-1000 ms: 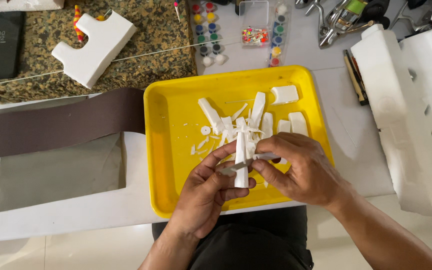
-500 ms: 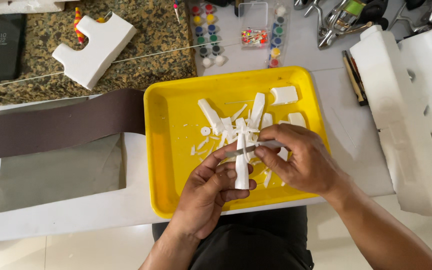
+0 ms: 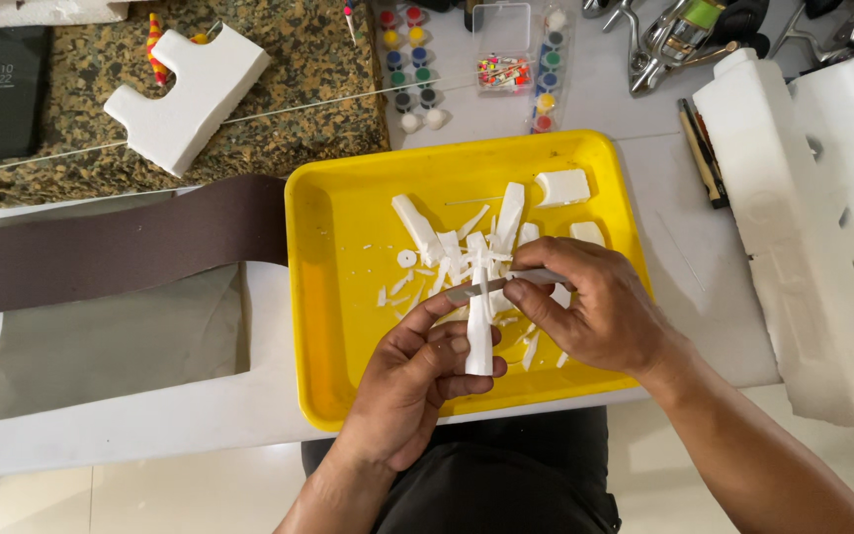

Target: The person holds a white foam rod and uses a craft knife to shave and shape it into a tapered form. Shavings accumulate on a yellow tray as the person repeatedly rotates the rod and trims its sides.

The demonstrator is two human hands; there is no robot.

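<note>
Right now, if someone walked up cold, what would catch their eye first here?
The bright yellow tray at the centre, littered with white foam offcuts. Over it, the left hand holds a white foam stick upright while the right hand lays a thin grey blade across it. Next come the big white foam block at the right edge and the dark brown strip to the left.

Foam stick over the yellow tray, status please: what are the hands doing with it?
Left hand grips white foam stick upright. Right hand holds thin blade across it. Foam offcuts scattered in yellow tray. Nothing blocking.
</note>
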